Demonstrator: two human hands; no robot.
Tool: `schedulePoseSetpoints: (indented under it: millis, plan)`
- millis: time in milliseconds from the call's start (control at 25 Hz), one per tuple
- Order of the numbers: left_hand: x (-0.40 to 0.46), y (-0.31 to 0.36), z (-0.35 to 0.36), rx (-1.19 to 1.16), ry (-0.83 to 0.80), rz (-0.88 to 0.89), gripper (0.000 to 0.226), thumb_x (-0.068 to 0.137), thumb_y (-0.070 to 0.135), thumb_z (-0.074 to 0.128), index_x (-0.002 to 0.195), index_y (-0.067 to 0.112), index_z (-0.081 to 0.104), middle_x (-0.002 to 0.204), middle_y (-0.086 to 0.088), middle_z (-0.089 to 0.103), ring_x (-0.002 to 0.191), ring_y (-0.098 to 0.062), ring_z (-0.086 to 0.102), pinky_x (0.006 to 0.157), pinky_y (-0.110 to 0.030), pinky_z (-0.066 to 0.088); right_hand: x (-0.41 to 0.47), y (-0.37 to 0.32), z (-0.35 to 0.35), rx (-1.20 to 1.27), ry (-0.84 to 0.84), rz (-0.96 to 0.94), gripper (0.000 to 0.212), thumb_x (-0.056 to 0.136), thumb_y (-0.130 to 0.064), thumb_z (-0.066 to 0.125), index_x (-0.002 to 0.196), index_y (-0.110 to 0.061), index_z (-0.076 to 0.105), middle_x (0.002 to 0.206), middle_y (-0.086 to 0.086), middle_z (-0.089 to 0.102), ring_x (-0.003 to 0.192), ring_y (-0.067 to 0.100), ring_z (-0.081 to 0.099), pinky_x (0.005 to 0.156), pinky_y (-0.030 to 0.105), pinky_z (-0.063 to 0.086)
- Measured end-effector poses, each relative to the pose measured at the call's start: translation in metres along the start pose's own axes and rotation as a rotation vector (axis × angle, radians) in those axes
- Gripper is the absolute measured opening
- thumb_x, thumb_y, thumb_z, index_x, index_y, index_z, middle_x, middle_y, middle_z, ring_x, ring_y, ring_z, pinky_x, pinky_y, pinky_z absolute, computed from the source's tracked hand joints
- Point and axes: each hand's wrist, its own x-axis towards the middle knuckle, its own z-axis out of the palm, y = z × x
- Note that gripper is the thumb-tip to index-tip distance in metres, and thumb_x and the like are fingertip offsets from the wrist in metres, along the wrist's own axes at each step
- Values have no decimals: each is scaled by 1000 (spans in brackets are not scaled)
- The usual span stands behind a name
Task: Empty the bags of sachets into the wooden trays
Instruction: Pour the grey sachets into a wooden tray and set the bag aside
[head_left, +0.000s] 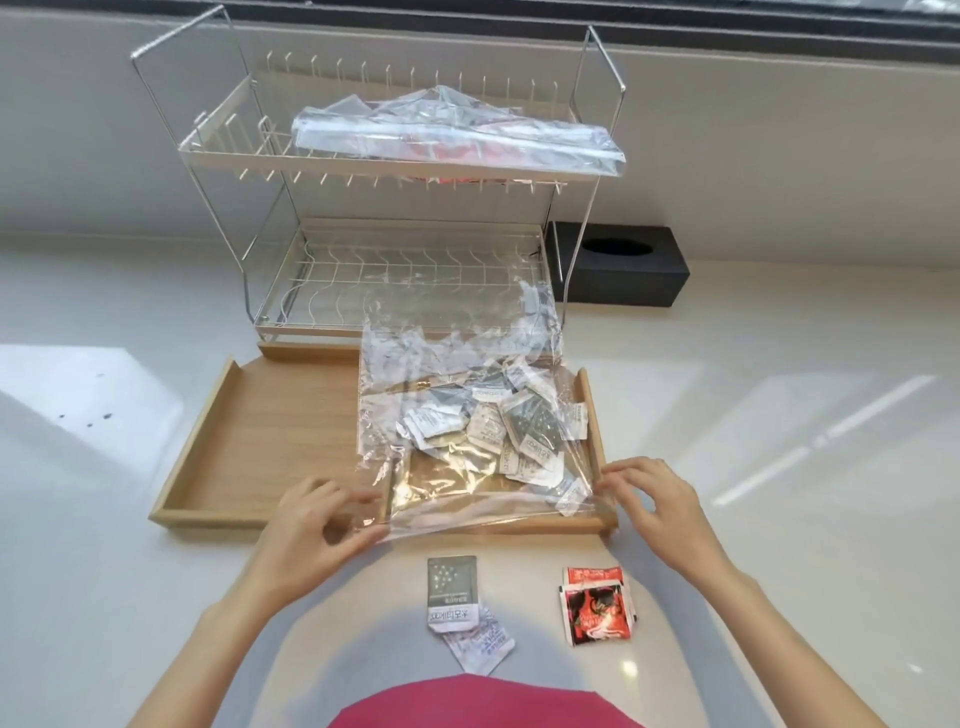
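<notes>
A two-tier wire rack (374, 171) is standing at the back of the pale counter (779, 441), and a second clear bag (457, 135), with red packets showing through it, is lying across its upper shelf. In front of the rack a shallow wooden tray (249, 426) is sitting flat, its left half bare.

Over the right half of the tray a large clear plastic bag (457, 415) is lying, its far end rising up against the rack's lower shelf and its near edge hanging over the tray's front rim. Inside it a heap of grey and white sachets (498, 431) is sitting toward the right. The film looks thin, limp and slippery, so it will probably crumple rather than hold a shape; the load seems light and loose and should slide together once the bag is tilted.

The left hand (317, 525) is pinching the bag's near left corner between thumb and fingers. The right hand (649, 499) is touching the near right corner with curled fingertips, seemingly nipping the film. These two corners look like the sensible holds, since grabbing mid-film would only bunch it.

Nearer the person, a few loose grey and white packets (457, 603) and some red packets (595, 605) are lying on the counter, apart from the tray.
</notes>
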Motion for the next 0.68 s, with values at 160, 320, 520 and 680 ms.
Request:
schedulePoseSetpoints:
  millis: [160,320,520,680]
  plan:
    - [26,4,1,-134,126,-164,34,86,47,42,92,22,65,79,21,60,85,-8,51,81,-16,36,35,-20,-8,126,84,171,26,92,-20,44,97,-13,68,100,2,67,89,8,56,70,1,37]
    - [66,9,3,-300,256,-568,28,91,22,43,116,14,52,102,0,50,94,-21,53,81,-32,41,81,-32,-4,126,24,280,31,94,-19,40,119,-11,56,121,8,63,111,22,55,80,15,33]
    - [95,11,10,-606,115,-775,36,92,25,42,127,15,39,114,-6,54,89,-18,55,71,-32,47,121,-38,14,116,-93,392,41,96,-28,36,132,-10,40,127,14,57,119,29,49,93,29,36]
    - [106,10,11,-725,209,-831,31,92,15,43,122,14,42,90,-2,58,60,-7,56,46,-16,47,132,-38,26,118,-55,423,40,92,-21,46,130,-9,41,113,11,61,102,25,56,83,27,39]
